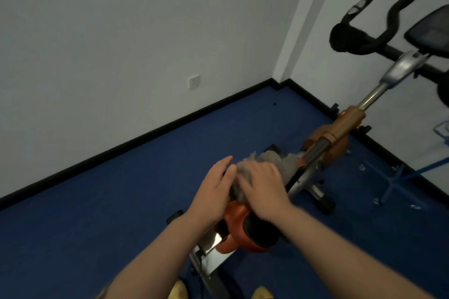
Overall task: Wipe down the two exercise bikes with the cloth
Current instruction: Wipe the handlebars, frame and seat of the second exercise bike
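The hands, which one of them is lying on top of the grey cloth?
The right hand: it presses flat on the grey cloth atop the orange saddle. The left hand rests beside the cloth, fingers straight along the saddle's left side.

Fluffy grey cloth (272, 162); glossy orange saddle (239, 219).

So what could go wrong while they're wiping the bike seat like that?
The fluffy grey cloth sits bunched under the right hand on the orange seat, so parts might get missed. A loose end hangs toward the seat post and could snag. The left hand only rests flat beside it, so the cloth might slip off.
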{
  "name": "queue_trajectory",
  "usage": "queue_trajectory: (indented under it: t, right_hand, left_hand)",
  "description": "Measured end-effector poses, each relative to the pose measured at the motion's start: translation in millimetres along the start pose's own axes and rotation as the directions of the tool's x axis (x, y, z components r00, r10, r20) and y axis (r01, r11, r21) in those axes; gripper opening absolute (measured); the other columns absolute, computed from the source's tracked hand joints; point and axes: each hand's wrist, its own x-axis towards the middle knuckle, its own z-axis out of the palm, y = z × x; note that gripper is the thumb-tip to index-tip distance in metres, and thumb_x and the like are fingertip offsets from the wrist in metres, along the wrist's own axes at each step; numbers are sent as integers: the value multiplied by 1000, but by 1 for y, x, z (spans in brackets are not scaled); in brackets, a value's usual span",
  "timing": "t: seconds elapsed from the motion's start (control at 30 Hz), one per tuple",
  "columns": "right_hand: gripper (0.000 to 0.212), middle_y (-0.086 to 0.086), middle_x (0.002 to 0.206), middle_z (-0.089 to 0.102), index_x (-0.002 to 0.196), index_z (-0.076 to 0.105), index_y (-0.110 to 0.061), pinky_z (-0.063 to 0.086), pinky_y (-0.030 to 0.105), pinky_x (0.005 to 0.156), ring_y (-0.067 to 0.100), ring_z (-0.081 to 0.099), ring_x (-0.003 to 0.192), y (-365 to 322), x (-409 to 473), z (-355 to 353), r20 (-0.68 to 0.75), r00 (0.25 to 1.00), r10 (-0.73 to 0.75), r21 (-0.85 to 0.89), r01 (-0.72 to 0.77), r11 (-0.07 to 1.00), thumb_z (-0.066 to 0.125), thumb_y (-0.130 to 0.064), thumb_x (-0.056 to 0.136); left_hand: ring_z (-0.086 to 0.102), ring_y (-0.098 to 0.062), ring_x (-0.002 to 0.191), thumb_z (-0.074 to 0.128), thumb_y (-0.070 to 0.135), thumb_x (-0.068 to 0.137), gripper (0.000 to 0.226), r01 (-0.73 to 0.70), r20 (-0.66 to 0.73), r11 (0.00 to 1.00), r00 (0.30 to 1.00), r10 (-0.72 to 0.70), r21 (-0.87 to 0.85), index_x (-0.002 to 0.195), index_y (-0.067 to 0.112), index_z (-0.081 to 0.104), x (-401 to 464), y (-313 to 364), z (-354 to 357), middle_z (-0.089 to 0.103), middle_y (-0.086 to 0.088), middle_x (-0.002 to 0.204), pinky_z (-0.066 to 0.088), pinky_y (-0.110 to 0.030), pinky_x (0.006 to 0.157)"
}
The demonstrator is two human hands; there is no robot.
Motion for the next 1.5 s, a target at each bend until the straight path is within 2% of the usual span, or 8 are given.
queue_trajectory:
  t: [0.13,0.3,0.5,0.8,1.0,1.17,1.37,1.5]
  right_hand:
    - [49,-16,136,48,135,48,-34,17,35,116,6,38,131,22,-24,0,-21,997,-70,96,72,993,24,-52,96]
    - [46,-5,143,44,130,57,-25,0,45,119,17,29,137,58,24,-13,-24,930,367,10,-367,930,33,-49,99]
    - [68,-7,158,-28,153,-9,-35,19,31,114,25,1,149,8,-30,23,-20,786,617,613,-478,629,36,-40,102]
    - [66,10,150,33,150,29,-18,38,33,104,27,43,130,77,31,-5,152,696,702,735,-554,391,53,-46,95]
    - [80,2,160,-17,154,-4,-32,28,29,106,29,21,143,35,-8,27,-4,770,638,633,-492,598,44,-55,95]
    - [43,9,123,59,116,62,-16,45,35,90,26,58,111,91,41,-14,151,761,631,704,-531,472,55,-51,93]
    - [41,-5,141,37,116,61,-27,33,37,103,24,34,122,77,7,14,-139,895,424,473,-316,822,52,-57,89]
    - [34,7,101,68,90,73,-18,44,33,85,28,60,99,105,53,-5,74,914,399,353,-399,847,56,-47,87]
  left_hand:
    - [51,11,110,36,47,101,22,-41,4,997,999,41,71,110,47,56,26,18,13,59,33,113,38,-18,93]
    - [56,-19,113,26,51,100,45,34,91,732,987,-130,680,124,27,55,58,23,29,59,3,127,38,-33,82]
    - [55,-17,79,26,44,99,46,10,57,584,994,-95,811,80,22,61,60,12,33,65,1,92,40,-33,69]
    - [51,-8,62,32,42,98,47,12,10,587,999,-34,810,62,22,52,60,12,33,56,7,69,34,-30,57]
    - [52,-10,65,33,43,96,44,54,-25,580,998,-58,813,66,23,56,62,9,32,56,7,71,33,-30,55]
    - [50,-6,62,35,43,96,41,74,-54,572,997,-52,817,73,23,63,62,11,35,57,8,71,29,-26,49]
    - [51,-6,62,37,46,94,39,118,-104,561,993,-57,819,73,26,64,62,10,34,58,8,72,29,-25,49]
    - [53,-8,63,39,46,93,40,152,-128,553,988,-82,819,73,24,67,62,13,34,61,6,72,31,-25,49]
